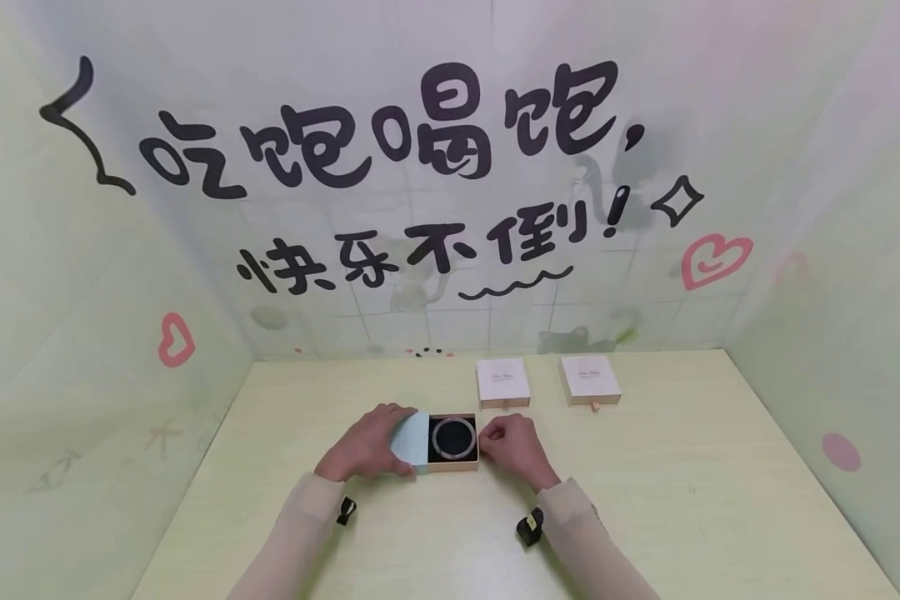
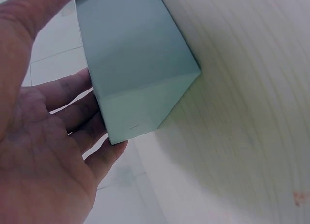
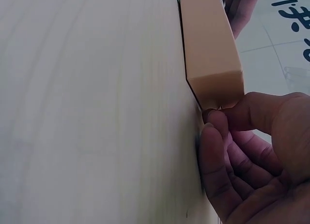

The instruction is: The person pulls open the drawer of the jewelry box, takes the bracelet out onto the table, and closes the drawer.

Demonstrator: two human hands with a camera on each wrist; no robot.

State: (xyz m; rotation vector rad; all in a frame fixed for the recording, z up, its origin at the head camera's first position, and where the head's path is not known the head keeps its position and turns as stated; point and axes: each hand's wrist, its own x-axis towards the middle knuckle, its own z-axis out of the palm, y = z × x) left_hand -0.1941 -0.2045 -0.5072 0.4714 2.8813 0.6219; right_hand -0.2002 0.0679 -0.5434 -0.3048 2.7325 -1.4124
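Observation:
A small drawer-style jewelry box lies on the table, its pale blue sleeve on the left and its tan drawer slid well out to the right. In the drawer's black lining sits a round bangle. My left hand grips the sleeve across its width, thumb on the near side and fingers on the far side. At the drawer's right end my right hand pinches the small pull tab, mostly hidden by the fingertips. In the right wrist view, thumb and forefinger meet right at the drawer's end face.
Two white boxes with printed lids stand behind, one box just beyond the right hand and another box farther right with a small tab in front. A lettered curtain wall rises at the table's back edge; side walls flank it.

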